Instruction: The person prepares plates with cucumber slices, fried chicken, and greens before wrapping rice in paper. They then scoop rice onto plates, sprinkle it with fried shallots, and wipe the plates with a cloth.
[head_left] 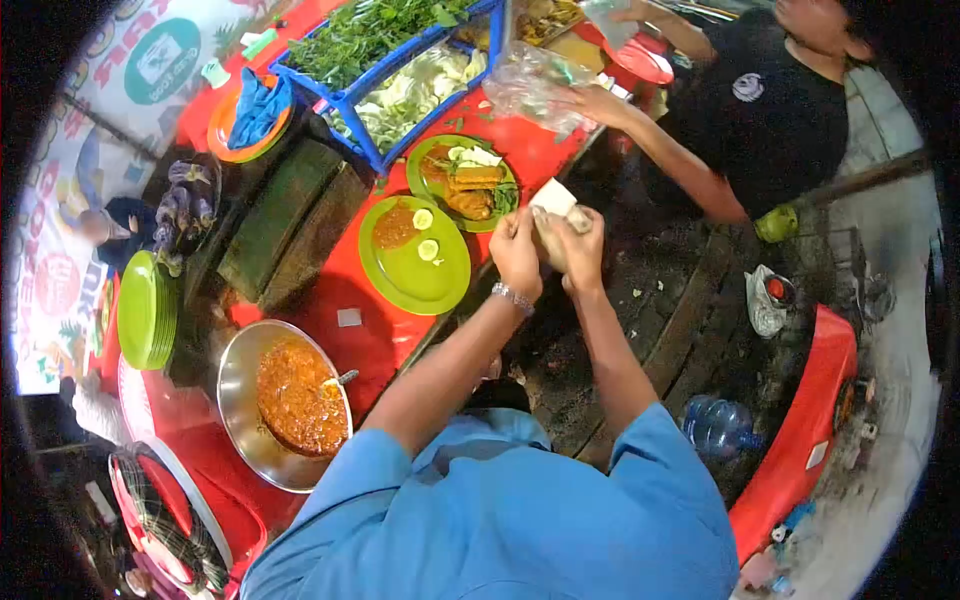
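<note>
In front of my body, just off the table's edge, both hands are closed on a pale, crumpled wrapper-like piece with a white flat end; I cannot make out its kind. My left hand, with a metal bracelet at the wrist, pinches its left side. My right hand grips it from the right. Close by on the red tabletop is a green plate with red-orange sambal and lime or cucumber slices. Behind it, another green plate carries sambal, cut vegetables, greens and browned fried pieces.
A steel bowl of red sambal with a spoon stands at left, near stacked green plates. Blue baskets hold greens and cabbage. At right, a person in a black shirt reaches to a clear plastic bag. A water jug lies below.
</note>
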